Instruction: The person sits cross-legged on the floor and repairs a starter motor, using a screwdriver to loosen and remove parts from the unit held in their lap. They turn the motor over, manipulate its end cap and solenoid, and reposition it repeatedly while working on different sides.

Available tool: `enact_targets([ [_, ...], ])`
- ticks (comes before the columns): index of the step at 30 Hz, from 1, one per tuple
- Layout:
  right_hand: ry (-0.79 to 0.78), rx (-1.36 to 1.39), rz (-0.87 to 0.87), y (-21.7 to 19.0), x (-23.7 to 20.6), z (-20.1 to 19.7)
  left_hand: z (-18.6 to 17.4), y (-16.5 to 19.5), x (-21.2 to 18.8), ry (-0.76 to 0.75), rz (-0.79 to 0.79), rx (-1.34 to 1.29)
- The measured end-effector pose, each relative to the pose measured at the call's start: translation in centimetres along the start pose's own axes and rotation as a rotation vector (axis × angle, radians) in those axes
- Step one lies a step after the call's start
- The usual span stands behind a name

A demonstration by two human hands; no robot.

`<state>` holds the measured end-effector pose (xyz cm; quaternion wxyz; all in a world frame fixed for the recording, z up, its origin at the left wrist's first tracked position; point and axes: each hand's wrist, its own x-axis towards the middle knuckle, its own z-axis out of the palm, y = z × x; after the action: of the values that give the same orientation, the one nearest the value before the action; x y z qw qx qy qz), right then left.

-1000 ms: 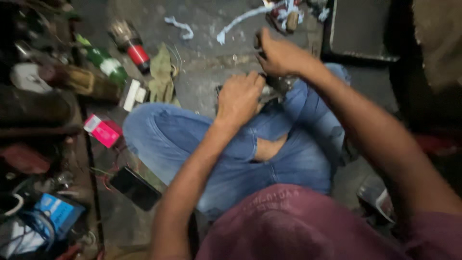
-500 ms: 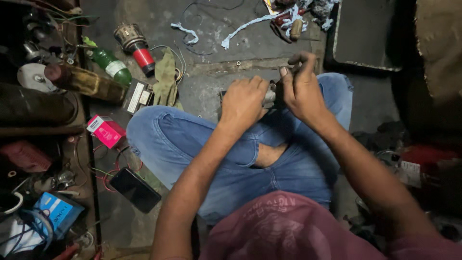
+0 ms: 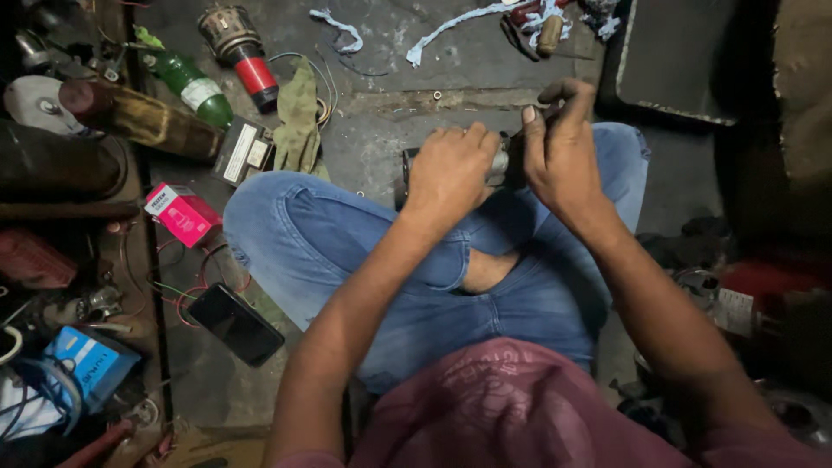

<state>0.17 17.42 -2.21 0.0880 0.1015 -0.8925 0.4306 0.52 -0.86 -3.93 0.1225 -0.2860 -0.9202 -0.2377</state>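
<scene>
I sit cross-legged in blue jeans on a grey floor. My left hand [image 3: 452, 166] wraps over a dark cylindrical metal part [image 3: 500, 165] that rests above my knees. My right hand [image 3: 562, 149] grips the right end of that same part, fingers curled over its top and thumb pressing beside it. Most of the part is hidden under both hands; only a shiny grey band between them and a dark left end [image 3: 406, 173] show.
A green bottle [image 3: 192, 87], a red-and-metal cylinder [image 3: 243, 48], a folded green cloth [image 3: 297, 117], a pink box [image 3: 182, 213] and a black phone [image 3: 236, 323] lie to the left. White rag strips [image 3: 451, 26] lie ahead. A dark tray [image 3: 685, 61] stands at the upper right.
My right hand came back from the floor ahead to the part over my knees and now grips its right end. My left hand stayed on the part.
</scene>
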Motion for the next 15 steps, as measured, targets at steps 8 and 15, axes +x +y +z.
enact_targets([
  [8, -0.066, -0.107, -0.075, -0.92, 0.32, -0.22, 0.17, -0.15, 0.08, -0.001, 0.01, 0.048],
  [15, -0.078, -0.134, -0.125, -0.55, -0.24, 0.63, 0.73, -0.42, -0.25, 0.047, 0.044, 0.071],
])
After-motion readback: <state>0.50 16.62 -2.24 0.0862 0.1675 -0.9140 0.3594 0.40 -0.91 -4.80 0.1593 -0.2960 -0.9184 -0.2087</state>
